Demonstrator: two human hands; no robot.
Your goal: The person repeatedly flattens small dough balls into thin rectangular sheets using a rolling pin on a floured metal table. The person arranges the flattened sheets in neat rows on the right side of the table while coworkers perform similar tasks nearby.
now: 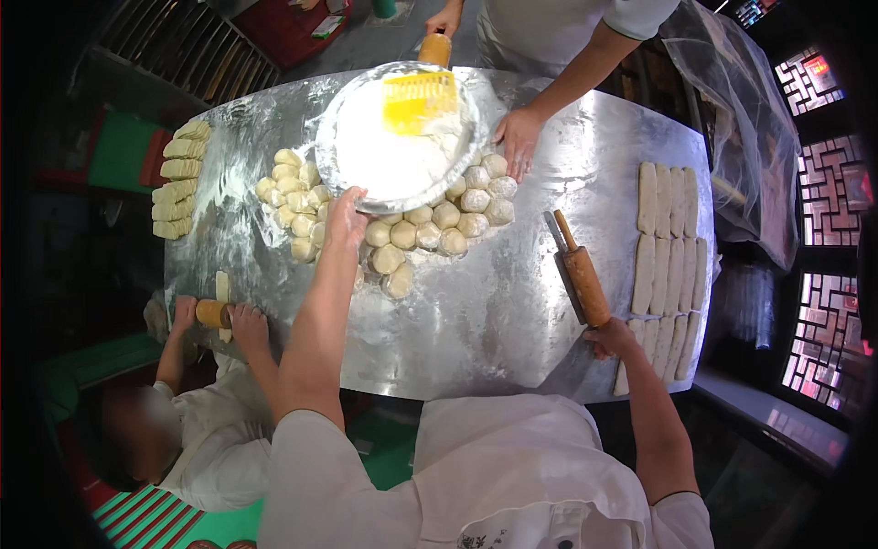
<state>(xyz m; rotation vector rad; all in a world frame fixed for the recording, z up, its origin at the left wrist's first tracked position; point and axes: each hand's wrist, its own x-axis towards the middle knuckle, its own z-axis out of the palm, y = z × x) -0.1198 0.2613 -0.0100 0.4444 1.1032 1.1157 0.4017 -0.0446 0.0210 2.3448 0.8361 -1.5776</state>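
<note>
My left hand [346,218] grips the near rim of a round metal basin [405,204] of white flour [363,144]. A yellow slotted plastic piece [418,103] lies in the flour. The basin covers part of a cluster of floured dough balls [403,235]; whether it rests on them or is held above them, I cannot tell. At the right, my right hand [610,337] is closed around the near handle of a wooden rolling pin [586,281]. A flat metal blade [569,288] lies along the pin's left side, partly hidden by it.
Rows of long dough strips [669,274] line the steel table's [480,316] right edge. Folded dough pieces [180,182] lie at the far left. Opposite, a co-worker's hand [521,141] touches the table; another holds a rolling pin [435,49]. A left-side co-worker rolls a dough strip [223,285].
</note>
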